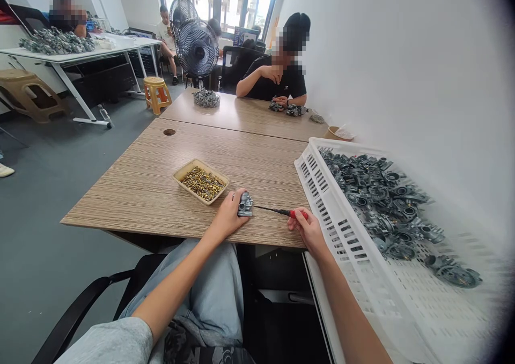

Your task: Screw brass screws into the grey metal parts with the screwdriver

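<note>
My left hand [230, 214] is closed around a small grey metal carburetor body [245, 205], held against the wood-grain table [265, 160] near its front edge. In my right hand [308, 227] is a screwdriver [295, 213] with a red and black handle. Its thin dark shaft runs left, level with the table, and the tip meets the right side of the carburetor body; the exact contact spot is too small to make out. Just beyond my left hand sits a cream plastic tub [179, 178] filled with small brass-coloured parts [203, 184].
A white slotted crate [346, 235] holding many carburetors [374, 192] stands close on the right. Across the table a person in black [269, 80] handles similar parts. A round pile of metal parts [206, 98] lies at the far left, near a fan [197, 47].
</note>
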Available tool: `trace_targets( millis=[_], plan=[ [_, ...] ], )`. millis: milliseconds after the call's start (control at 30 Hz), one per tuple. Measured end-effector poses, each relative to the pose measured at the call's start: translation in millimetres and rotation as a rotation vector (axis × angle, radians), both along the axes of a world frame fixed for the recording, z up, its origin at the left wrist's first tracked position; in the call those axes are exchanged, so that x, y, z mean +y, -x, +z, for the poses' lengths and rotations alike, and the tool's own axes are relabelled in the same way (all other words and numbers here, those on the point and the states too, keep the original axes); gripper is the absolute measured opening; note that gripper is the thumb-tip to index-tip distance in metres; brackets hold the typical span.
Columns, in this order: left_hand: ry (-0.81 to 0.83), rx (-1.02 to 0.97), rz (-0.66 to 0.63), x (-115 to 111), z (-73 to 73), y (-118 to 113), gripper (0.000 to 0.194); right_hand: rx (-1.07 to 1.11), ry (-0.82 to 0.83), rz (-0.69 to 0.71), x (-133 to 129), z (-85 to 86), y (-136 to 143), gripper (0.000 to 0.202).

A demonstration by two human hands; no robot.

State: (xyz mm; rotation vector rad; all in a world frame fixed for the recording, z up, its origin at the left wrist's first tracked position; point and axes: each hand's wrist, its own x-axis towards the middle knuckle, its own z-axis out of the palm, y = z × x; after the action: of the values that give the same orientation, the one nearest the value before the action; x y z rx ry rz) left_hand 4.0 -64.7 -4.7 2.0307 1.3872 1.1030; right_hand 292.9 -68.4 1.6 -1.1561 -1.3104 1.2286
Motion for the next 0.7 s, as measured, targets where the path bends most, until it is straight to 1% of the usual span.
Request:
trace_targets(
  millis=[700],
  plan=[
    [0.008, 0.016, 0.008, -0.2, 0.8, -0.2, 0.074, -0.035, 0.002, -0.01, 1.6, -3.1, -1.7, 0.035]
  ],
)
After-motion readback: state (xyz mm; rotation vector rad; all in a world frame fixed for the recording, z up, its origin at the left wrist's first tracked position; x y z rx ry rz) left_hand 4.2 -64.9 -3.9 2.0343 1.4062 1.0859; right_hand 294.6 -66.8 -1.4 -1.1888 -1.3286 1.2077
